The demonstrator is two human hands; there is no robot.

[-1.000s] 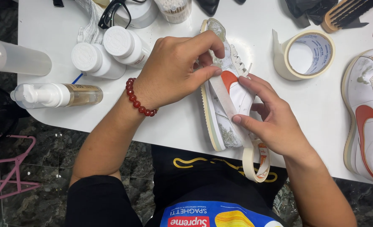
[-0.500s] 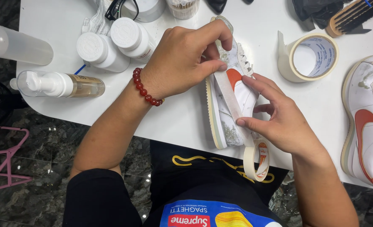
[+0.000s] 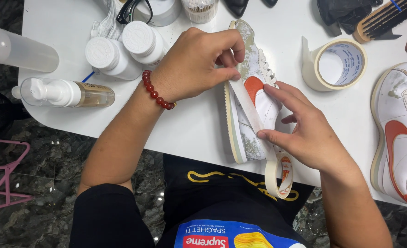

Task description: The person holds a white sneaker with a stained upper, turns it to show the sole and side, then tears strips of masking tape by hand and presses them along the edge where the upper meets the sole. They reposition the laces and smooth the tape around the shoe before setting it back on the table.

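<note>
Left hand [image 3: 192, 64] pinching the free end of a strip of masking tape [image 3: 248, 106], thumb and forefinger closed on it and pressing it against the side of a dirty white sneaker [image 3: 251, 78] with an orange mark. Right hand [image 3: 306, 131] lower down, thumb and forefinger closed on the same strip where it runs off the small tape roll [image 3: 279, 175] dangling over the table edge, other fingers spread flat on the shoe's side. Sneaker lying on its side on the white table [image 3: 203, 124], sole toward the left hand, just in front of the body.

Compared with a second ago, strip drawn longer and straighter, left fingertips shifted down from the heel toward the sole edge, right hand pulled a little nearer the body. Tape now stretched taut along the line above the sole: by the look of it, masking of that edge partly laid, lower stretch not yet stuck down.

Nearby: larger tape roll [image 3: 335, 64], second sneaker [image 3: 403, 133], white-capped jars [image 3: 125, 48], pump bottle [image 3: 63, 92].
</note>
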